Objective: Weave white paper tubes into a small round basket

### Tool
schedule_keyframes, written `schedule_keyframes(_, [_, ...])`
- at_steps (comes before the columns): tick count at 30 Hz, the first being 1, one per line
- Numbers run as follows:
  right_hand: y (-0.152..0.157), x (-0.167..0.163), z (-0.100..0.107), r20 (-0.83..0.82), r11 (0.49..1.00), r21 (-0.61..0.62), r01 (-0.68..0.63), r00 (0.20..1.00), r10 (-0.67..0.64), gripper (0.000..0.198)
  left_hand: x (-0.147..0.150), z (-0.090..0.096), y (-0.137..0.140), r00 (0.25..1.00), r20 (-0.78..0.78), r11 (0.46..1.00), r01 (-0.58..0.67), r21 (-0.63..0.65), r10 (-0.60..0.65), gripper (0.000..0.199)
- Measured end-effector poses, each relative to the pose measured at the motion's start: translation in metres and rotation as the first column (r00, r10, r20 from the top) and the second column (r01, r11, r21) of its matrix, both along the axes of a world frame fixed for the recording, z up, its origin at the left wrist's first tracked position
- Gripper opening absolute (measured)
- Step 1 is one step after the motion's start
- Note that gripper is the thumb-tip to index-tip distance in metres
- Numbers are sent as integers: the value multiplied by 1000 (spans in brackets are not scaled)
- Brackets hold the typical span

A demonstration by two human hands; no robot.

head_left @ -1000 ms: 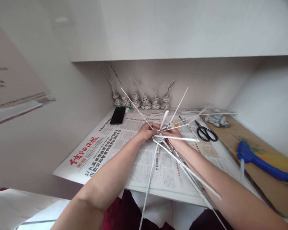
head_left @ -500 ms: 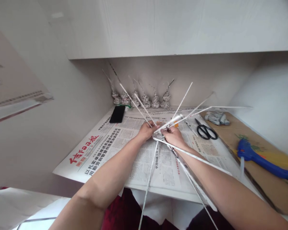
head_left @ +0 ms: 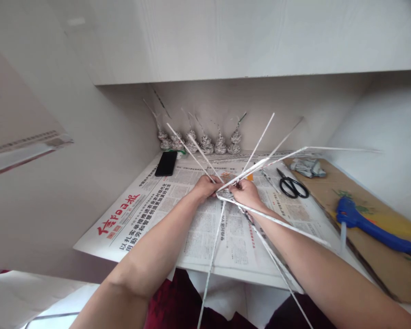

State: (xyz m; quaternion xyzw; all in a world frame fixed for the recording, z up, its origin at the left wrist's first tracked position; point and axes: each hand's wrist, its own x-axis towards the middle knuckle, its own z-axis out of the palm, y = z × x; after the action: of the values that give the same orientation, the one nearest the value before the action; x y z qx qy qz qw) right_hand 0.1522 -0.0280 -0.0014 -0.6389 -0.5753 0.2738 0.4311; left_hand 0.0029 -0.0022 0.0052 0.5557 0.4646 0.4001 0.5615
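Between my hands is a small woven piece (head_left: pixel 226 194) of rolled newspaper, with long thin paper rods (head_left: pixel 214 256) spreading from it in all directions. My left hand (head_left: pixel 206 186) grips its left side, fingers closed near the base of two rods that point up and left. My right hand (head_left: pixel 247 192) is closed on the right side, pinching a rod where several cross. One bent rod (head_left: pixel 306 147) runs out to the right above my right hand. Other rods pass over and under my right forearm. My fingertips are partly hidden by the rods.
Newspaper sheets (head_left: pixel 147 214) cover the table. A black phone (head_left: pixel 166 163) lies back left, with several gourd-shaped paper figures (head_left: pixel 206 142) along the wall. To the right are black scissors (head_left: pixel 292 185), crumpled paper (head_left: pixel 308 167), and a blue glue gun (head_left: pixel 373 226) on cardboard (head_left: pixel 380 269). A shelf (head_left: pixel 246 41) overhangs the back.
The bent rod on the right has swung a little and reaches further right. Both hands keep their hold on the woven piece. The view has shifted slightly.
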Motion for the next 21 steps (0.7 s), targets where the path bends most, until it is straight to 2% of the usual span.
schedule_keyframes(3, [1,-3,-1,-269,994,-92,-61,963,34,12,-1,-3,3,1000,1,999,-29,-17,29,36])
schedule_keyframes(6, [3,1,3,-598,957,-202,-208,800,48,16,-2,-5,8,994,64,996,-84,-20,85,35])
schedule_keyframes(9, [3,10,8,-766,909,-173,-380,631,118,18,-3,-3,14,949,227,976,-214,-37,217,34])
schedule_keyframes(13, [0,13,12,-779,865,-191,-463,608,153,19,-1,1,18,823,357,896,-422,-138,442,33])
schedule_keyframes(15, [-3,11,14,-786,850,-169,-499,588,189,25,2,1,17,798,359,874,-461,-154,485,32])
schedule_keyframes(18, [-5,8,19,-798,857,-129,-499,565,208,32,7,0,11,833,349,902,-411,-130,429,28])
schedule_keyframes(21, [-4,7,19,-770,903,-120,-413,613,178,38,10,0,5,887,312,940,-331,-82,340,26])
